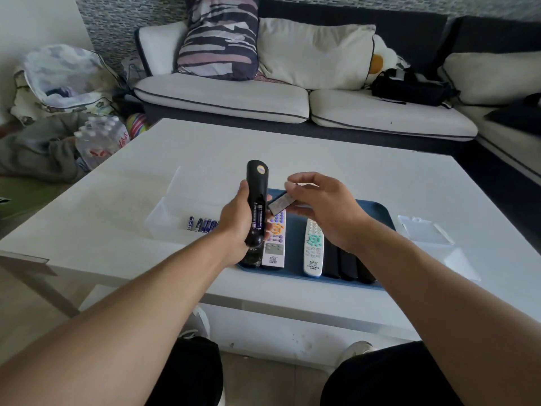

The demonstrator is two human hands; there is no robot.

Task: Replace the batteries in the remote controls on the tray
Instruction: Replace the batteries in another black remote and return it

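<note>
Remote control (257, 200), black, stands upright at mid-frame in my left hand (238, 222), fingers wrapped round it, two batteries (257, 215) showing in the open bay. My right hand (317, 206) pinches the battery cover (278, 204) just beside it. Misaligned, the cover could jam or nudge a battery loose.

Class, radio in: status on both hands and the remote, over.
Left hand grips black remote, two batteries seated. Right hand pinches battery cover beside it. Nothing in the way.
</note>
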